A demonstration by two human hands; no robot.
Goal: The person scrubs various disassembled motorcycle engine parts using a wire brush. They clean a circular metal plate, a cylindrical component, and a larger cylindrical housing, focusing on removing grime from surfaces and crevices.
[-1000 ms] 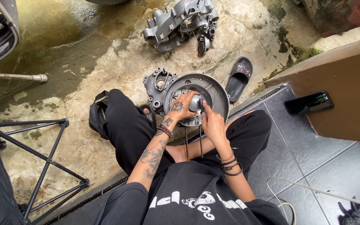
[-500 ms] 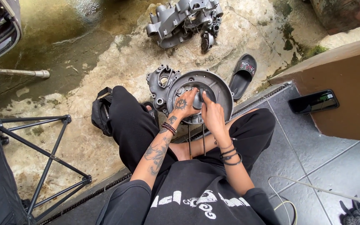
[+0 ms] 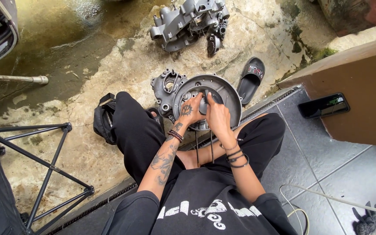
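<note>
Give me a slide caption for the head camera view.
Both hands, left hand and right hand, grip a grey engine casing.

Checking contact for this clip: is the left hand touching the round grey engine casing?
Touching. The head view shows the left hand resting on the engine casing's centre hub, fingers curled over it.

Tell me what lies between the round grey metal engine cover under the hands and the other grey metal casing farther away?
In the head view, only bare, stained concrete ground separates the round engine cover from the farther casing.
</note>
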